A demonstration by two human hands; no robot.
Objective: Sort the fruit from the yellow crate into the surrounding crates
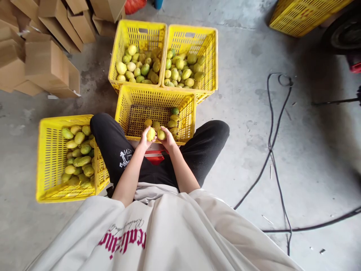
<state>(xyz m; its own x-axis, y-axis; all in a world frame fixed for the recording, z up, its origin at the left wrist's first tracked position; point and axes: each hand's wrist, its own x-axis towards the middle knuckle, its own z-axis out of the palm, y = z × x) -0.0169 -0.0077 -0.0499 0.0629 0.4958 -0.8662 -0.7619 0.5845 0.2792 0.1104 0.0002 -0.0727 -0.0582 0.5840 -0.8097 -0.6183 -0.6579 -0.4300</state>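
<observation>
Both hands are together above the near edge of the middle yellow plastic crate [124, 113], between my knees. My left hand [144, 140] is closed around a yellow fruit [150, 134], rounded and smooth; its exact kind is hard to tell. Fingers of my right hand [168, 140] grip a second yellow-green fruit [161, 134], almost touching the first. Inside the crate, several similar fruits lie along the right wall, among them a green fruit [175, 111]. A couple more sit just beyond my hands.
Two fruit-filled crates, the back left crate [113, 71] and back right crate [215, 60], stand behind. Another crate [46, 158] of fruit is by my left knee. Cardboard boxes [46, 64] pile up at far left. A black cable [261, 175] crosses the floor on the right.
</observation>
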